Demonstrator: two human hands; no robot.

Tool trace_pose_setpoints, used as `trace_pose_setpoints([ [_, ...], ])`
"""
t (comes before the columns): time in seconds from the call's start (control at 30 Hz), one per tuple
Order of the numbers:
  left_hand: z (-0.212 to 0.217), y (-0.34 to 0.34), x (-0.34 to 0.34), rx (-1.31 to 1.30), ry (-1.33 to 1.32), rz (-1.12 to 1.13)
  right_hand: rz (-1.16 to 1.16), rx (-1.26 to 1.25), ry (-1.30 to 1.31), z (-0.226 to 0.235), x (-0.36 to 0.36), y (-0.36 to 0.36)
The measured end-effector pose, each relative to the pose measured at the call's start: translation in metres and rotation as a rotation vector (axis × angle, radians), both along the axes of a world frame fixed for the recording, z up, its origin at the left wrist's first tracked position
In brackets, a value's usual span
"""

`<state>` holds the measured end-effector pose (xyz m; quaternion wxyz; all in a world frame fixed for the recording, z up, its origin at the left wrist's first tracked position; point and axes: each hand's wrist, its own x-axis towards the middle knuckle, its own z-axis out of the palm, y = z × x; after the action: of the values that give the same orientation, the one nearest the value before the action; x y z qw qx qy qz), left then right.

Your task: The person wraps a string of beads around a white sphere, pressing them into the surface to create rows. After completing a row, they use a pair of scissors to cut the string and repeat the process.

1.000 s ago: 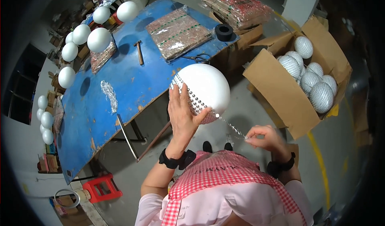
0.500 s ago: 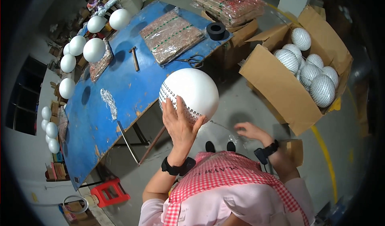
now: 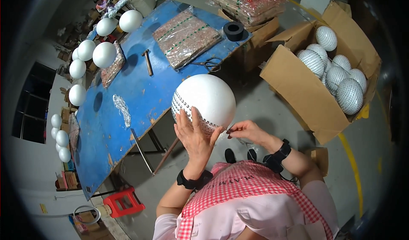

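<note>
A worker wears a pale pink, short-sleeved shirt (image 3: 221, 216) under a red-and-white gingham apron (image 3: 251, 189) — its checked straps (image 3: 186, 225) rising toward the shoulders, dark lettering (image 3: 245, 180) across the front. A black wristband (image 3: 185, 180) with a boxy module (image 3: 204, 179) circles each wrist — dark shoes (image 3: 230, 155) show beyond the apron's edge.

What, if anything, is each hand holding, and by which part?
Left hand: the white ball, by its beaded near side. Right hand: pinched near the ball's lower right edge; what it grips, if anything, cannot be told.
</note>
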<state>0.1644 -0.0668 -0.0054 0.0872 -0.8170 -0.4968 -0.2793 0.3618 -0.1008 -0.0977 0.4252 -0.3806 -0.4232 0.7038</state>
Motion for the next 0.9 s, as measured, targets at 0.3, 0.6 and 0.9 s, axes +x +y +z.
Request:
trace_pose_setpoints([
  [0.3,-0.003,0.001,0.001,0.006,-0.02,0.023,-0.001,0.026,-0.108,0.019,0.004,-0.01],
  [0.6,0.004,0.0,-0.006,-0.071,-0.08,0.005,-0.181,0.175,-0.222,0.034,0.0,-0.013],
  [0.9,0.022,0.008,-0.018,-0.13,-0.238,-0.07,-0.239,0.23,-0.3,0.022,-0.006,-0.012],
])
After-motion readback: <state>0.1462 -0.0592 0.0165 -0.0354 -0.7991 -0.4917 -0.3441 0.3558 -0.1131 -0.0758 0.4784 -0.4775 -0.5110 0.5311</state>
